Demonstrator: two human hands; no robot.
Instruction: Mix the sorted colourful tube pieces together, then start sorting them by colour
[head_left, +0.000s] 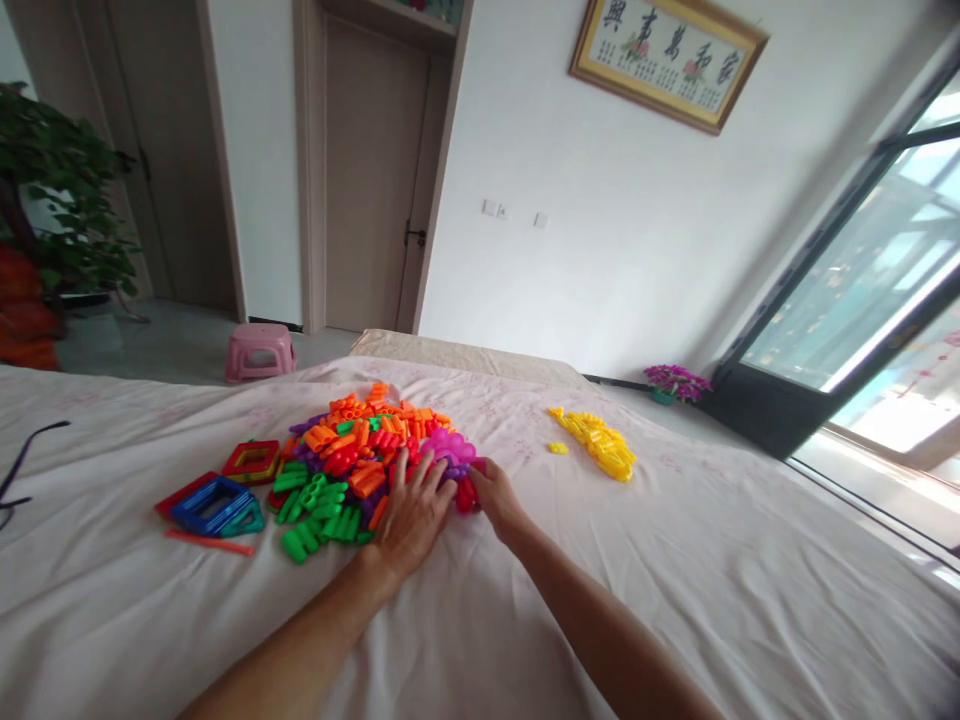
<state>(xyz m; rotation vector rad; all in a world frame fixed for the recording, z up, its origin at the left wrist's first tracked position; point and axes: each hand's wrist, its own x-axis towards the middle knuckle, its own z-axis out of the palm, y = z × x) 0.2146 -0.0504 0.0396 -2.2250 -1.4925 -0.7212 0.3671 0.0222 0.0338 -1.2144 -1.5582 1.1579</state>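
Near the far edge of a floral sheet (720, 560), the left hand (417, 510) splays over piled plastic blocks (367, 480), seemingly steadying them, while the right hand (499, 495) curls alongside, its hold unclear.

one mixed heap of blocks (367, 480), one yellow heap (598, 440), one stool (261, 343), one framed picture (669, 62)

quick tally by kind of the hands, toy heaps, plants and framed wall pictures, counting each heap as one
Hands: 2, left hand and right hand
Toy heaps: 2, mixed-colour heap and yellow heap
Plants: 2, leafy green plant and purple flowers
Framed wall pictures: 1, gold-framed picture
Total: 7
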